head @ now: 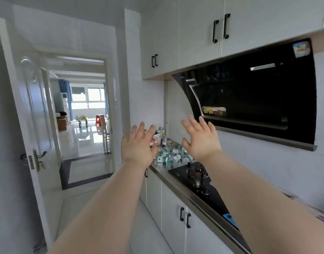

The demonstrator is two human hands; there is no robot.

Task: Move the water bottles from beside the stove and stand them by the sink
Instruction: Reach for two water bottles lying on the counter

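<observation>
Several small clear water bottles [169, 156] with green-and-white labels lie in a heap on the steel counter [158, 168], just beyond the black gas stove [201, 182]. My left hand [138, 145] is raised in the air with fingers spread, left of the heap and holding nothing. My right hand [199, 139] is also raised with spread fingers, above and right of the bottles, holding nothing. No sink is in view.
A black range hood [258, 92] juts out over the stove under white wall cabinets [197, 33]. Packets and small items [158, 137] crowd the counter's far end. An open white door [34, 114] and a doorway stand at left. White base cabinets [172, 208] run below the counter.
</observation>
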